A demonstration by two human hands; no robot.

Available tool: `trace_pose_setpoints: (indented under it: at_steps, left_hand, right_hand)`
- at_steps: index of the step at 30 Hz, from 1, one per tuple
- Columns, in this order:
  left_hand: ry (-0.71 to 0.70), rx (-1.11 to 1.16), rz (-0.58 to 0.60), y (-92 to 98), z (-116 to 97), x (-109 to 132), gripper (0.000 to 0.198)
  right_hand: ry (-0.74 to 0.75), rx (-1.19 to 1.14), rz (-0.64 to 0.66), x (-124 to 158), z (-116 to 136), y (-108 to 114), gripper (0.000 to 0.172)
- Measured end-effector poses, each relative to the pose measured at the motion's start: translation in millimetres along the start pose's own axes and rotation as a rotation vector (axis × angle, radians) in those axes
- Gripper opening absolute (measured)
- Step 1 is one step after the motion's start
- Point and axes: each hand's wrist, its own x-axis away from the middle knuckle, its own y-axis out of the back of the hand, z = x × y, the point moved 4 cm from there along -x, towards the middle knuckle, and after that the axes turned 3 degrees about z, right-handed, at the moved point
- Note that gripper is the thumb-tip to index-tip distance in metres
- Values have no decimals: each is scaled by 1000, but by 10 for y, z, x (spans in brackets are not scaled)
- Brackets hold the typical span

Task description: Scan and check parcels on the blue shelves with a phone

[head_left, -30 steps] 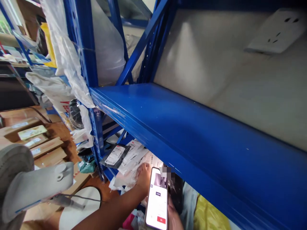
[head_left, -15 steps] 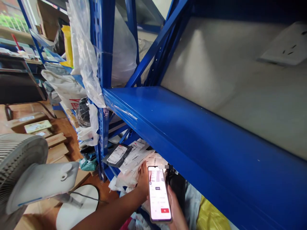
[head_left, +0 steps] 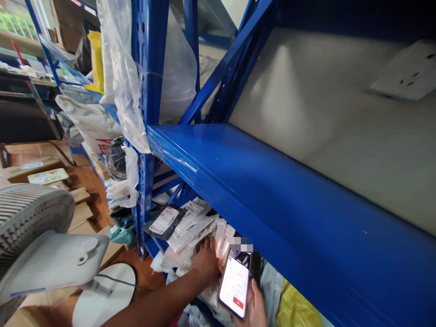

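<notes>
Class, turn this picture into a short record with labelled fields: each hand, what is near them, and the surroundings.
Left hand: at the pale packages, apparently touching them
Right hand: holding a phone
Phone screen: lit, with a red button near its lower end
Beside the pale packages: a dark labelled package
Above the packages: a blue shelf
Lower right: yellow plastic
Left foreground: a fan
Upper right: a wall socket
</notes>
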Motion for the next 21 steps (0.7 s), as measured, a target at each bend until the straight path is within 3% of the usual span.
trace_pose_setpoints:
  at_steps: [5, 11, 15, 21]
  left_hand:
    - [-35, 6, 27, 20, 19, 21, 68]
    - [-67, -25, 42, 131, -8, 160, 73]
    - [-85, -31, 55, 83, -11, 232, 61]
    - [-95, -43, -52, 16, 5, 275, 57]
  right_hand:
    - [31, -132, -78, -128, -86, -69, 56]
    - [28, -34, -101, -227, -174, 122, 39]
    - [34, 9, -83, -295, -148, 188, 38]
    - [96, 26, -27, -299, -109, 206, 50]
